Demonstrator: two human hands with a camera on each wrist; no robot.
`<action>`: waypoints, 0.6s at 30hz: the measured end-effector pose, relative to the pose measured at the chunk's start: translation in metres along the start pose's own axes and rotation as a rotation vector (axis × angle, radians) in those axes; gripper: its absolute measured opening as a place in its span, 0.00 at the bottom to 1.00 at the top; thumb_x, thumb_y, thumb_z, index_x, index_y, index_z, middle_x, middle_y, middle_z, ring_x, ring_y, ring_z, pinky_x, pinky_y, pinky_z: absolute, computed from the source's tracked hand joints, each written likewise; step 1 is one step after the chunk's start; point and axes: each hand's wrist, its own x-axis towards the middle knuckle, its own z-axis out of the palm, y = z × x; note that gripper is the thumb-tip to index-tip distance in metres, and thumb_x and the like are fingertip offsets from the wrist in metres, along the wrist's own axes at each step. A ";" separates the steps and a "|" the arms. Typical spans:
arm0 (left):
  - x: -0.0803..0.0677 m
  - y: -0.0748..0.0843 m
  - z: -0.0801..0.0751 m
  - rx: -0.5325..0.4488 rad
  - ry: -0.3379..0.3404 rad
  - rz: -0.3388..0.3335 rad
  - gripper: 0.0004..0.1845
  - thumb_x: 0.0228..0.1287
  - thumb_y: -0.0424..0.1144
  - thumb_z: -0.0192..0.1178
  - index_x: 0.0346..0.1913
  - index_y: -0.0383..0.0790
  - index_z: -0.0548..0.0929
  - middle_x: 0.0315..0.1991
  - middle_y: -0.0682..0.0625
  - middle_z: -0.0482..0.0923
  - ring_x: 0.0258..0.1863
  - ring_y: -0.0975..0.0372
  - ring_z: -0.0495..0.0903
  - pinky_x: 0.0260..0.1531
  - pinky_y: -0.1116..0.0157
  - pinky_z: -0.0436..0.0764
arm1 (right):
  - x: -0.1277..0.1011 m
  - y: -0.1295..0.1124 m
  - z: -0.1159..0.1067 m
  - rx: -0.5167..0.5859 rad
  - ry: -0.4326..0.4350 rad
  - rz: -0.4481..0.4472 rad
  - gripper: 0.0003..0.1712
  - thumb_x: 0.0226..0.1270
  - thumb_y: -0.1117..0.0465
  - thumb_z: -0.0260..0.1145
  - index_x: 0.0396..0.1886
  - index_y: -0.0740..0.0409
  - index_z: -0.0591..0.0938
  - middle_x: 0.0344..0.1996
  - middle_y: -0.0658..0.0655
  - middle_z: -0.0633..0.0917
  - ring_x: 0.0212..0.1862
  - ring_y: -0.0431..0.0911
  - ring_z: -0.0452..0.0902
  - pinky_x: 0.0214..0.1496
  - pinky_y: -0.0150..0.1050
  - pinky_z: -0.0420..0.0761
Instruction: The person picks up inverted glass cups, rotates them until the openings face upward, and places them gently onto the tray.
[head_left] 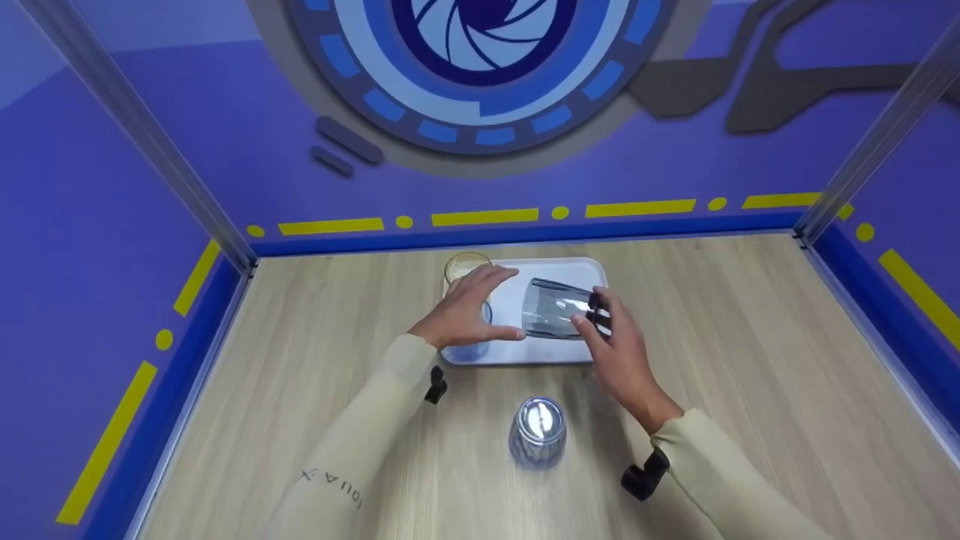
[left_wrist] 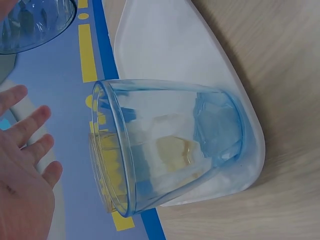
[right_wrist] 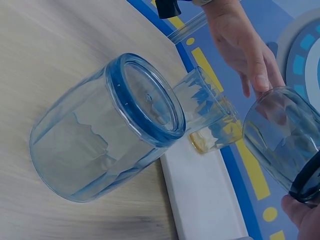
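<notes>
Right hand holds tilted grey glass (empty) over tray.

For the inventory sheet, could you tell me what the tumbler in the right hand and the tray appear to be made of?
The tumbler looks like clear grey-tinted glass or hard plastic: see-through, with glossy highlights. The tray looks like white matte plastic, with a smooth surface and rounded corners.

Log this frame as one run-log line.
right hand: holds tilted grey glass over white tray | left hand: open above blue glass | inverted glass: on table
</notes>
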 end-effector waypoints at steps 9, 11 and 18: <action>0.002 0.001 0.002 -0.022 0.003 0.058 0.51 0.44 0.69 0.68 0.73 0.70 0.55 0.73 0.58 0.58 0.74 0.60 0.55 0.73 0.45 0.52 | 0.004 0.000 0.000 0.023 -0.012 0.008 0.37 0.72 0.43 0.56 0.74 0.53 0.58 0.69 0.61 0.66 0.69 0.57 0.67 0.68 0.53 0.70; 0.002 0.002 0.003 -0.020 0.007 0.066 0.51 0.45 0.68 0.68 0.73 0.70 0.55 0.73 0.59 0.58 0.74 0.60 0.56 0.73 0.45 0.52 | 0.004 0.000 0.001 0.022 -0.014 0.012 0.37 0.72 0.42 0.55 0.74 0.52 0.58 0.69 0.61 0.67 0.68 0.57 0.67 0.68 0.53 0.70; 0.003 0.006 0.005 0.010 0.009 0.057 0.52 0.46 0.66 0.69 0.74 0.70 0.53 0.73 0.59 0.59 0.73 0.61 0.57 0.73 0.46 0.54 | 0.004 0.000 0.000 0.024 -0.022 0.015 0.37 0.72 0.42 0.55 0.73 0.51 0.59 0.69 0.60 0.67 0.68 0.57 0.68 0.68 0.53 0.70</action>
